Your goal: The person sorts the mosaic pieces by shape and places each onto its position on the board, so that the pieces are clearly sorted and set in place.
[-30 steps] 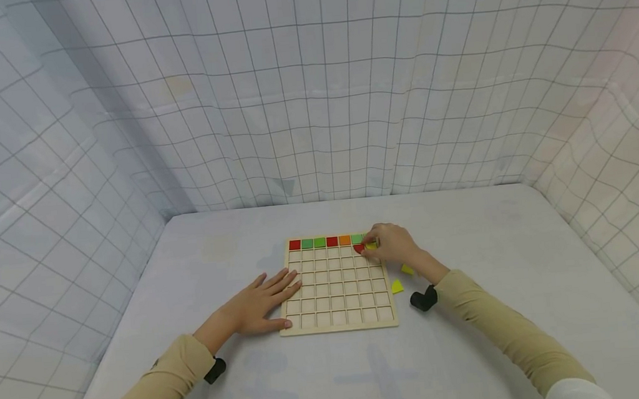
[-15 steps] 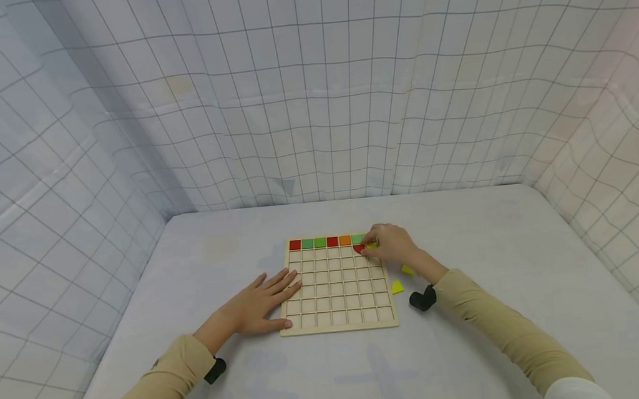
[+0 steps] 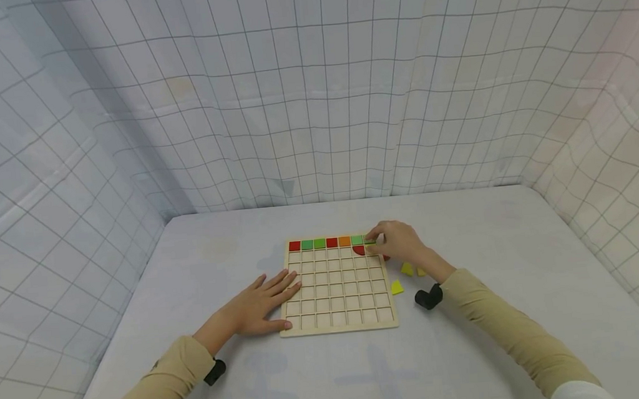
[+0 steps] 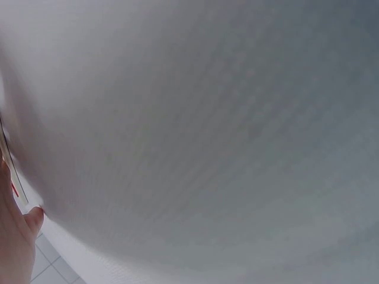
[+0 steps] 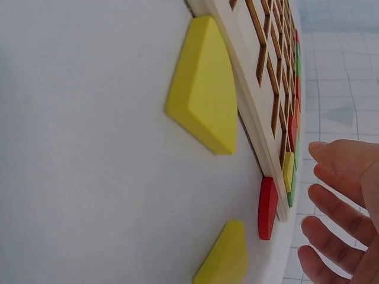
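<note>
Clearly, the head view puts the wooden board (image 3: 336, 286) just below the middle of the frame, flat on the white table (image 3: 486, 236). Red, green and orange squares (image 3: 331, 243) run along its top row. A rounded red piece (image 3: 359, 250) sits under them toward the right. At the board's left edge the left hand (image 3: 254, 305) lies flat and spread, fingertips and thumb over the rim. The right hand (image 3: 401, 241) is at the upper right corner, thumb and fingers apart and loosely bent. A second red piece (image 3: 386, 257) shows partly beneath it. Three yellow pieces (image 3: 396, 287) lie on the table to the right of the board.

In the left wrist view, a pale, blurred surface fills most of the frame; part of the left hand and a sliver of the board show at the lower left.

In the right wrist view, the board slants down from the top toward the right. A yellow tile (image 5: 288, 171) sits in it beside the green end square (image 5: 291, 192). One loose yellow piece lies just beside its edge, another at bottom centre, and the second red piece near its corner. The right hand, at the lower right, has its fingers parted.
</note>
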{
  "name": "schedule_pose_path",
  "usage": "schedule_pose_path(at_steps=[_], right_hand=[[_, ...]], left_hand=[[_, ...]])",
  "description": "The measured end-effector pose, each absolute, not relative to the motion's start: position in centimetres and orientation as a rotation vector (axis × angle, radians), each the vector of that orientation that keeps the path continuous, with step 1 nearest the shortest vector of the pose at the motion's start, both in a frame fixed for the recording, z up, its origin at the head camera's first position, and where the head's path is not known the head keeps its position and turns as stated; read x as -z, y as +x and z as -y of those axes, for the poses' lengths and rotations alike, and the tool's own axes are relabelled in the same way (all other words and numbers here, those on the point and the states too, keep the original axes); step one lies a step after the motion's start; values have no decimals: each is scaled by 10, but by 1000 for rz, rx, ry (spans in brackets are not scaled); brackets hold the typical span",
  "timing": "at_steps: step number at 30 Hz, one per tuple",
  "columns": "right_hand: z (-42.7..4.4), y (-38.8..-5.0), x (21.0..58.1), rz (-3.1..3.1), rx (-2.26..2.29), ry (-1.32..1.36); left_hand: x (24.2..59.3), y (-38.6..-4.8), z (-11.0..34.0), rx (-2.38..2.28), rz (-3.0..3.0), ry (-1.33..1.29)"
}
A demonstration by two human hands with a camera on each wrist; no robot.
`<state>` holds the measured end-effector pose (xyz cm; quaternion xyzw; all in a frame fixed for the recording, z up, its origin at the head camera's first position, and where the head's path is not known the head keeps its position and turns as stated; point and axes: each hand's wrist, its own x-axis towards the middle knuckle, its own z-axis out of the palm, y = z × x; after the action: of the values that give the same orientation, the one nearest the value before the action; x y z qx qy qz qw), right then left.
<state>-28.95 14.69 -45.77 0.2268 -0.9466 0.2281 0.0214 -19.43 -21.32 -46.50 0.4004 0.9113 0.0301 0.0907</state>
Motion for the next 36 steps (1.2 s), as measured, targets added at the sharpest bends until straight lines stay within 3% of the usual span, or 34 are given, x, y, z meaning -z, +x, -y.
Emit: schedule_pose_path(at_steps=[25, 36], right_hand=[[-183, -283, 462, 3022, -685, 622], [-186, -279, 463, 3059, -663, 722]], left_hand=[[462, -194, 213, -73, -2707, 1191], [462, -194, 213, -82, -2708, 1200]])
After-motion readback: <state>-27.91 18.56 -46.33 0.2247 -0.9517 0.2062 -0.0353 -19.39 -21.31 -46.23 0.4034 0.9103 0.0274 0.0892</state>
